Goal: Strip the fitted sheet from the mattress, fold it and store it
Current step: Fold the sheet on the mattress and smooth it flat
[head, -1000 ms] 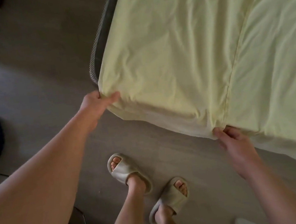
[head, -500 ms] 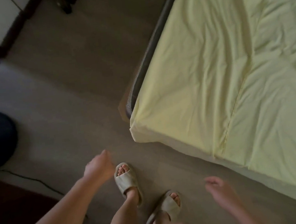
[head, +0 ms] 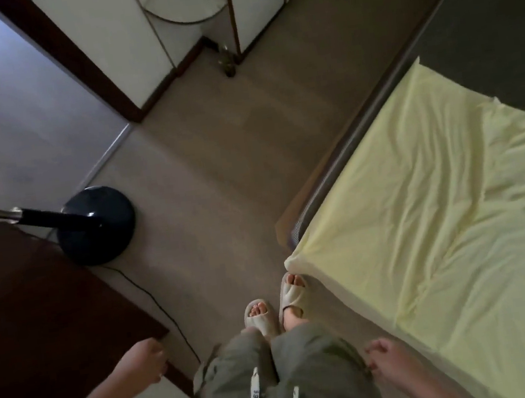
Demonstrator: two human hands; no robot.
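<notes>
Holding nothing, left hand point(head: 145, 361) and right hand point(head: 384, 361) fingers loosely curled; step toward two o'clock, peel fitted sheet point(head: 441, 225) by its hem.

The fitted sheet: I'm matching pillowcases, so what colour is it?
The fitted sheet is plain pale yellow; the head view shows it best.

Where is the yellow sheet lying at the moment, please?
In the head view the yellow sheet lies flat on the mattress at the right, its near corner beside the person's right sandal.
</notes>
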